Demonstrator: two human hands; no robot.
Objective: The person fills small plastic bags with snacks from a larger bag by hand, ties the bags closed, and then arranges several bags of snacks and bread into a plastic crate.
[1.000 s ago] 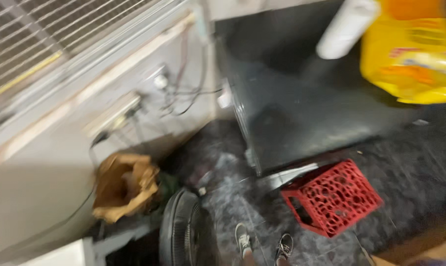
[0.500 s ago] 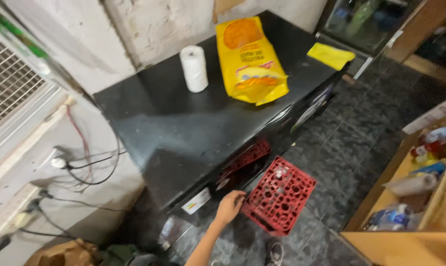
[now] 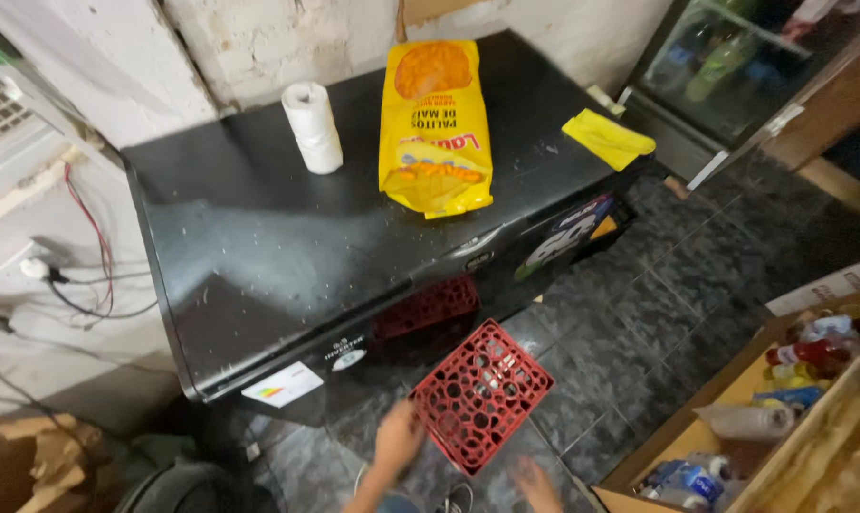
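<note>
Since earlier frame: left hand [image 3: 399, 439] dropped lower, right hand [image 3: 536, 483] entered. Left grip touches red plastic crate [image 3: 481, 393] edge, closure unclear; right grip open, empty. Crate on floor, not lifted.

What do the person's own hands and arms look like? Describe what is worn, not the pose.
Both are bare: the left hand and its forearm show no sleeve, glove, watch or ring. The right hand is blurred and cut off by the frame edge, also gloveless. No markings can be made out.

Red plastic crate [image 3: 482, 394] beside glossy black freezer [image 3: 354, 247].
</note>
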